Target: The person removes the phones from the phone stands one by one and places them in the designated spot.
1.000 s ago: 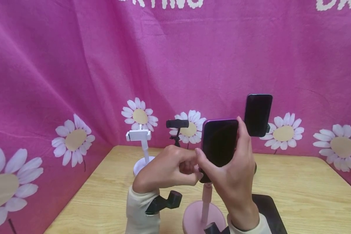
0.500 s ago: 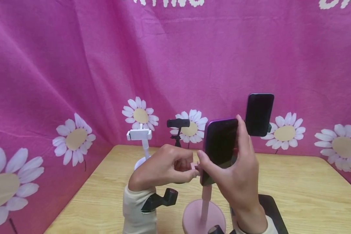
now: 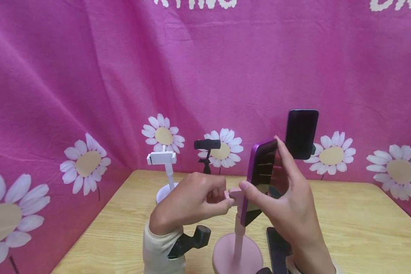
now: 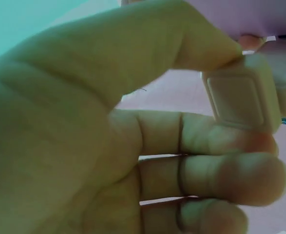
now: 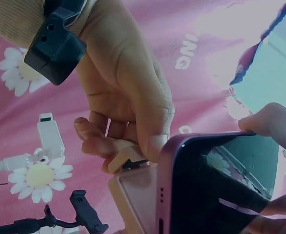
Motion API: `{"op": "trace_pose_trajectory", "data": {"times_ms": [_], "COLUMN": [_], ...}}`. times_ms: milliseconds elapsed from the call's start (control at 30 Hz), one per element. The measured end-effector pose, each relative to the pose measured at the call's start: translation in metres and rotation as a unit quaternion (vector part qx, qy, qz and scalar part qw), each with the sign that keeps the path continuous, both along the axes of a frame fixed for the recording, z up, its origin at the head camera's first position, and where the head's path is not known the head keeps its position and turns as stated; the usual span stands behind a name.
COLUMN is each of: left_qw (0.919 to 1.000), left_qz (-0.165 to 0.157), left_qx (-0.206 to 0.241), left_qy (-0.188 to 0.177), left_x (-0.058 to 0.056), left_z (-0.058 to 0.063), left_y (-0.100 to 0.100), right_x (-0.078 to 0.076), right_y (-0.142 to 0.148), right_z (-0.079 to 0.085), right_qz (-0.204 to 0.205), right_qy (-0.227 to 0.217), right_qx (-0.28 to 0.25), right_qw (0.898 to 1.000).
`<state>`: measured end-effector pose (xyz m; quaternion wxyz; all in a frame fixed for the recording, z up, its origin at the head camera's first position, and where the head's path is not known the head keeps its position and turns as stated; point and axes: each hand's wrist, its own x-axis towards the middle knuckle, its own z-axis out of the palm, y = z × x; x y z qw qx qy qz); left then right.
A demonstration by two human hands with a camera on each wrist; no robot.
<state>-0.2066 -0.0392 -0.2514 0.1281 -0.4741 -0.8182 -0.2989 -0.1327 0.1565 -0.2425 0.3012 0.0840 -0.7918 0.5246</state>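
In the head view my left hand [image 3: 191, 199] pinches the sprung end of a pink phone stand's clamp [image 3: 236, 195] between thumb and index finger. The left wrist view shows that small squared end piece [image 4: 238, 97] between the fingertips. My right hand [image 3: 291, 201] holds a purple-edged smartphone [image 3: 260, 179] by its sides, turned nearly edge-on. Seen from the right wrist, the phone [image 5: 206, 190] stands right beside the clamp's flat plate [image 5: 140, 195], and a gap shows at the pulled-out end. The stand's round pink base [image 3: 238, 255] rests on the table.
Behind the left hand stands a white phone stand [image 3: 162, 158], beside a black phone holder [image 3: 207, 144]. Another smartphone [image 3: 301, 133] is mounted upright at the back right. A flat dark rectangle [image 3: 277, 247] lies on the wooden table [image 3: 363, 217]. A pink daisy-patterned cloth [image 3: 260, 76] hangs behind.
The right hand has swung the phone from facing me to nearly edge-on and shifted it right, exposing the pink clamp. The left hand keeps its pinch on the clamp's end.
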Motion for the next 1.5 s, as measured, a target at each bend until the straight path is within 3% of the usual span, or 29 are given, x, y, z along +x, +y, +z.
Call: {"op": "trace_pose_trajectory", "data": {"times_ms": [200, 533, 800, 933, 1067, 1267, 1500], "left_qw": [0.9996, 0.9996, 0.9996, 0.9993, 0.9992, 0.997, 0.9935], "left_qz": [0.027, 0.026, 0.014, 0.003, 0.023, 0.055, 0.093], "left_qx": [-0.007, -0.004, 0.005, 0.015, 0.013, 0.011, 0.01], "left_qy": [0.01, 0.012, -0.025, -0.035, -0.029, -0.054, -0.065], "left_x": [0.005, 0.003, 0.0, -0.002, -0.003, -0.005, -0.006], "left_z": [0.001, 0.0, 0.001, 0.001, 0.001, 0.001, 0.001], "left_y": [0.0, -0.001, -0.005, -0.008, -0.013, -0.021, -0.033], "right_x": [0.0, -0.002, 0.001, 0.006, 0.008, 0.007, -0.003], "right_y": [0.001, 0.0, -0.002, 0.001, 0.005, 0.007, 0.014], "right_z": [0.001, -0.001, 0.004, 0.007, 0.008, 0.006, -0.002], "right_qz": [0.009, 0.064, 0.12, 0.105, 0.076, 0.015, -0.029], "right_qy": [-0.004, 0.009, 0.03, 0.039, 0.037, 0.003, -0.015], "right_qx": [0.0, -0.008, -0.082, -0.101, -0.088, -0.015, 0.068], "right_qw": [1.0, 0.998, 0.989, 0.989, 0.993, 1.0, 0.997]}}
